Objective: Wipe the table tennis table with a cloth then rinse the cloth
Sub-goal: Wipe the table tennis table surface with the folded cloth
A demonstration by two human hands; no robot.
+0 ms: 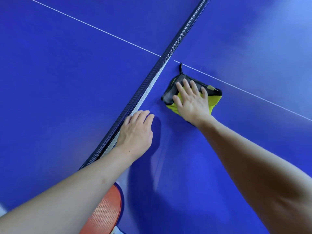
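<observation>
A folded yellow and grey cloth [214, 98] with a black edge lies on the blue table tennis table [236, 141], just right of the net and below the white centre line. My right hand [190, 102] presses flat on the cloth with its fingers spread and straight. My left hand [135, 130] rests against the net near the table's near side, with its fingers loosely bent and nothing in them.
The black net [160, 65] with its white band runs diagonally from the top right to the lower left. A white centre line [101, 30] crosses both halves. An orange-red paddle [104, 211] lies at the bottom, partly under my left forearm.
</observation>
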